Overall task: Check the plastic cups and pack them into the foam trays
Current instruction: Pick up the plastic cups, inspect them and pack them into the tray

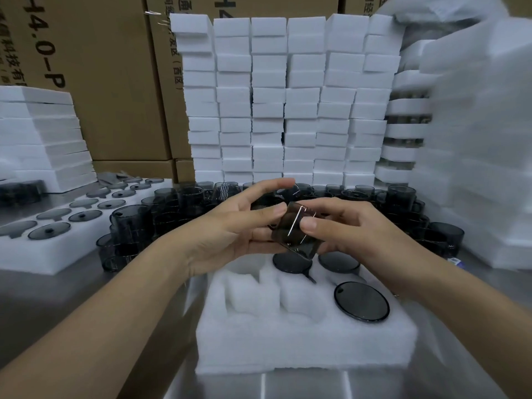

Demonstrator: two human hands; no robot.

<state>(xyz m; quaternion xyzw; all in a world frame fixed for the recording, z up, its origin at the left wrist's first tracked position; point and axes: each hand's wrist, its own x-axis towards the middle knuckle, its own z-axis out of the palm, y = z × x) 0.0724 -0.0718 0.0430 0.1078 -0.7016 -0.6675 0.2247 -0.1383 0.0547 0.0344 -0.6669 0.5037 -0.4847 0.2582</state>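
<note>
We held one smoky cup [296, 228] between both hands, tilted, just above the far row of the tray [288, 344]. Our left hand [230, 226] curled round one side of it, thumb on the upper edge. Our right hand [354, 228] pinched the other side, thumb flat on the wall. Whether the left fingers also touched a second cup behind it, we could not tell. Below, three cups [361, 301] sat base-up in the tray, and the front-left pockets [253, 292] lay open.

We judged this to be the checking step. To do it well we would turn the cup slowly under the light, letting the bright glint run across the wall so that scratches, cracks or specks showed, and look over rim and base too. Fingertips belonged on the edges, since pads on the clear wall would likely leave marks. Then we would seat it base-up like its neighbours, pressed straight down so the soft foam did not tear. The loose cups [172, 208] lay heaped behind.
</note>
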